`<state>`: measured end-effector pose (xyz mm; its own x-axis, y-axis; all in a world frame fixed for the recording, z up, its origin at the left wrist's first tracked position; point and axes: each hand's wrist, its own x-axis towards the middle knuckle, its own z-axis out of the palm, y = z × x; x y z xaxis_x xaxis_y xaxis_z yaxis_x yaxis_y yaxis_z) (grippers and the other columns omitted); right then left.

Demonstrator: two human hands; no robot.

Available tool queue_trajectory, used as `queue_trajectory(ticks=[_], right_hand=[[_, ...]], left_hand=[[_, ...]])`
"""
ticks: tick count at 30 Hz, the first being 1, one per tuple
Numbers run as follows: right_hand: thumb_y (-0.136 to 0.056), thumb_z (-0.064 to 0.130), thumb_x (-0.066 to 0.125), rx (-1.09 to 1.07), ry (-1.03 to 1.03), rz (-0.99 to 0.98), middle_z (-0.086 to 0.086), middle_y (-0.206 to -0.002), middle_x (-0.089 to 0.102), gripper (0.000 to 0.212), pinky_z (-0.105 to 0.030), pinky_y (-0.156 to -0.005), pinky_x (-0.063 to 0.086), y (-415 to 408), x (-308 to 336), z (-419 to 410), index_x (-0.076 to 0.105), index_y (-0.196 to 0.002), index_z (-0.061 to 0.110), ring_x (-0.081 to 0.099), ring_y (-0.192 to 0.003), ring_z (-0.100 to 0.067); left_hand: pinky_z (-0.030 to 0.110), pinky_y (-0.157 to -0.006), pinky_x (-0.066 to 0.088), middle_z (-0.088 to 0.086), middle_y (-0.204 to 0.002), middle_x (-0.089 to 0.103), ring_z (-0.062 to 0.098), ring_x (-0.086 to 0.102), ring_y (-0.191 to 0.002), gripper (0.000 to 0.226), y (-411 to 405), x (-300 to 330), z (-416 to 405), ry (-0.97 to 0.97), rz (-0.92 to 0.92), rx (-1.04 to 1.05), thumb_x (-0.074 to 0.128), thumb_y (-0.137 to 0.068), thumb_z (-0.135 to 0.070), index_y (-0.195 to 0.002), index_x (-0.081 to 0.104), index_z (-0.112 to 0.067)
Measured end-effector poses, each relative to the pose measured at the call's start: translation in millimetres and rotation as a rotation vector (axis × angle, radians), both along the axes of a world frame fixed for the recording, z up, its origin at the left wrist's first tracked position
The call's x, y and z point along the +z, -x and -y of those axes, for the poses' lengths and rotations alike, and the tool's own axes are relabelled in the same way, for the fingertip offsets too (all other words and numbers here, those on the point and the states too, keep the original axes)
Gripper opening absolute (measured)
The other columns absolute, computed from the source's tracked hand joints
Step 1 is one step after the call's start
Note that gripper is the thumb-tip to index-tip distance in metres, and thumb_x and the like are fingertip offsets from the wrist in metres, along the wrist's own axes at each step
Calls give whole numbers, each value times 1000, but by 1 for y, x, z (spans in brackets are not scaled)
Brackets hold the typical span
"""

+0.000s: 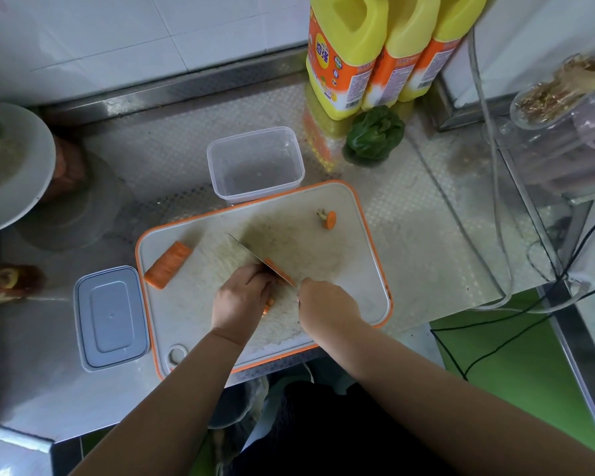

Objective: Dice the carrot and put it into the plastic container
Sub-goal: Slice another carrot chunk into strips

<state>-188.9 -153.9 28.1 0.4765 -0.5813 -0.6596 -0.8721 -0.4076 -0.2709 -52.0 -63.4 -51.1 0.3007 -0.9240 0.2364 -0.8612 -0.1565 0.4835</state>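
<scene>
The orange carrot piece being cut (275,269) lies on the white, orange-rimmed plastic cutting board (351,269), directly under the hands, its long axis running from upper left to lower right, in line with the thin steel knife blade (251,254) laid along it. The left hand (241,300) is nearer, its fingers curled down over the piece to pin it; the right hand (327,304) grips the knife handle, which it hides. A second, larger halved carrot length (167,265) lies flat-side up near the board's left edge, well apart, closest to the left hand. A small carrot top stub (328,218) sits toward the far right corner. The clear rectangular plastic container (255,164) stands on the metal table (426,201) just beyond the board's far edge and looks empty; its grey lid (110,317) rests beside the board's left side.
</scene>
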Motion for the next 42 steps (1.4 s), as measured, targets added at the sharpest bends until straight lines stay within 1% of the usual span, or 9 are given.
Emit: queue_trajectory(ticks=[11,16,19,22,25,29,33,38,42], right_hand=[[-100,13,40,-53,7,12,-8,-96,65,18,-31,-64,44,-5,-10,-9,50,-115,11,63,-88,-25],[-98,13,42,-38,30,102,-2,-77,56,20,-32,-57,42,-1,-8,-12,44,-117,15,62,-74,-24],[-97,16,41,12,15,173,2,-72,51,30,-32,-56,44,3,-3,-11,38,-126,21,56,-67,-21],[-96,15,42,39,-53,177,1,-74,54,41,-34,-63,51,4,1,-6,35,-135,25,59,-71,-20],[-94,18,43,-2,-154,155,6,-74,49,42,-32,-68,49,1,2,5,40,-135,27,57,-79,-18],[-96,20,42,-11,-153,118,-1,-96,60,31,-33,-79,52,1,4,14,52,-125,18,59,-90,-20],[-97,17,40,27,-61,154,1,-84,53,30,-30,-66,45,4,4,7,51,-124,18,58,-82,-20],[-97,15,41,46,35,180,5,-63,41,29,-25,-46,28,5,4,-8,46,-125,17,51,-65,-20],[-96,17,40,-42,13,213,4,-64,47,25,-28,-49,34,7,7,-6,44,-122,17,54,-64,-21]], left_hand=[[32,-59,57,2,-91,70,19,66,-78,14,0,4,-1,-10,14,-9,63,-86,-12,-88,76,-9],[28,-64,54,-3,-94,68,16,63,-79,23,2,18,-6,-61,-55,-26,55,-93,-25,-93,75,-13],[27,-65,52,-5,-96,66,15,61,-79,23,2,23,-9,-109,-66,-43,53,-92,-26,-95,74,-16],[24,-67,49,-6,-97,66,15,60,-81,25,1,24,-10,-125,-45,-46,51,-92,-27,-96,74,-17],[24,-74,50,-3,-103,68,16,61,-88,26,0,21,-9,-95,-4,-82,51,-94,-26,-97,74,-15],[30,-74,55,1,-103,68,19,63,-87,29,-2,14,-12,-72,72,-98,48,-96,-26,-95,74,-13],[32,-74,55,0,-104,67,21,63,-86,28,-1,13,-15,-130,60,-93,49,-95,-27,-98,73,-13],[32,-70,54,2,-100,64,21,60,-82,29,0,15,-16,-168,70,-82,48,-93,-27,-96,72,-12],[33,-88,50,5,-105,66,22,60,-98,25,-6,17,-21,-66,83,-116,53,-93,-24,-96,72,-9]])
